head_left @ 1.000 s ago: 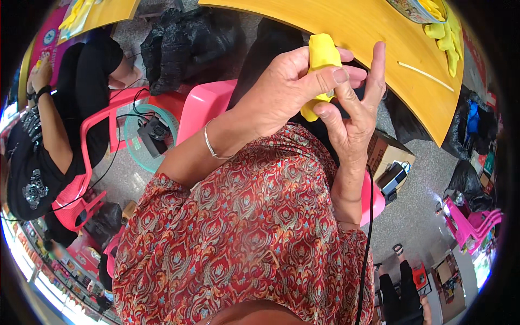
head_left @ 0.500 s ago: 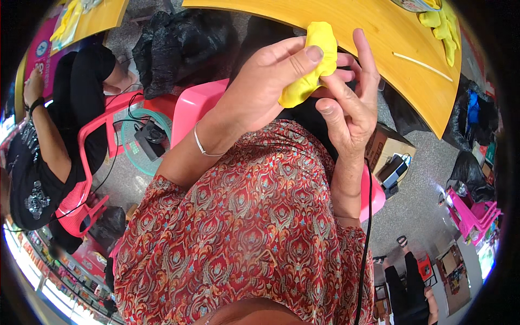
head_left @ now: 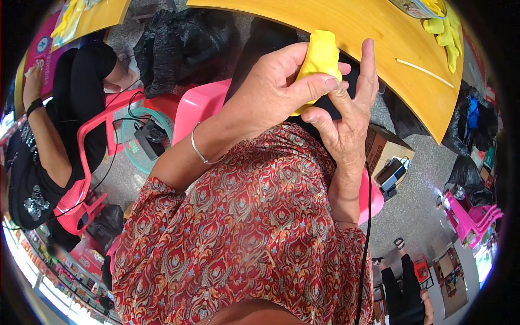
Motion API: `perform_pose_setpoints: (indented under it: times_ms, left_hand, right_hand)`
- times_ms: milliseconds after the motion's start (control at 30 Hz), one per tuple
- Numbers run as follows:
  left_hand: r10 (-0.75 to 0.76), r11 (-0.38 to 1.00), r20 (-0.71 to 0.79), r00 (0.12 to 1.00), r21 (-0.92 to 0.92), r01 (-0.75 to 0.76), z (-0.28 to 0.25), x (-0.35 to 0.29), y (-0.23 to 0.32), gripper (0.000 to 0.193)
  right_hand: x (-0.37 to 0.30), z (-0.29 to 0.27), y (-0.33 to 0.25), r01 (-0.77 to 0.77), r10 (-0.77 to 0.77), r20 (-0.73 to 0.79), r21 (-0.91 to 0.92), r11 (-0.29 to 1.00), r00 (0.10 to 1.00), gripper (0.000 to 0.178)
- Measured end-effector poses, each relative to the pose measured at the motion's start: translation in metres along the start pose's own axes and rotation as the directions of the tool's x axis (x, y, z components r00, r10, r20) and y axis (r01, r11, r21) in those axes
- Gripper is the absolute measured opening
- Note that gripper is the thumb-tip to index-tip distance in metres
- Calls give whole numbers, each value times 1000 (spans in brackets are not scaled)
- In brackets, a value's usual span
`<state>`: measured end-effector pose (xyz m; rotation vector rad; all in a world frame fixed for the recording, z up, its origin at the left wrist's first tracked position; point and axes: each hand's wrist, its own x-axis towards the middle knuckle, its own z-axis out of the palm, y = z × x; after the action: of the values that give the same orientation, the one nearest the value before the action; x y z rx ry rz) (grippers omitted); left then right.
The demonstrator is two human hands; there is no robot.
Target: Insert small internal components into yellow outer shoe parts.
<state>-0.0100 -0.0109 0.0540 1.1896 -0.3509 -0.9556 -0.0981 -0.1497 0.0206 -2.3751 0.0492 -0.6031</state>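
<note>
My left hand (head_left: 271,81) is closed around a soft, smooth yellow piece (head_left: 323,51), its thumb pressed across the front. The piece narrows toward its blunt upper end, and its lower part is mostly hidden by my hands. My right hand (head_left: 349,122) is beside it, the thumb and a bent finger apart near the piece's lower part and another finger stretched upward. That bent fingertip meets my left thumb tip; whether it also touches the piece is hard to tell.
Ahead curves a yellow wooden table (head_left: 303,13) with a thin pale stick (head_left: 424,72), more yellow pieces (head_left: 447,40) and a bowl (head_left: 417,6). To the left, a person in black (head_left: 51,157) sits by a pink chair (head_left: 81,157). A cardboard box (head_left: 382,149) stands right on the floor.
The yellow piece has tipped more upright and sits slightly lower. My left thumb has slid down and right across it, meeting a fingertip of my right hand, which has also lowered.
</note>
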Motion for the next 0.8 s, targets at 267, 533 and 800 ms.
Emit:
perform_pose_setpoints:
  times_ms: [267,533,800]
  left_hand:
    - [35,853,2,999,-522,-29,5,15,-11,38]
    - [85,940,-105,991,-322,-115,19,11,-8,35]
    - [205,962,-168,964,-146,-230,27,8,-14,36]
  right_hand:
    - [1,4,6,-52,78,-45,424,904,996,57]
    - [-6,12,6,-105,135,19,734,671,991,73]
    - [-3,8,5,-140,120,80,735,663,990,79]
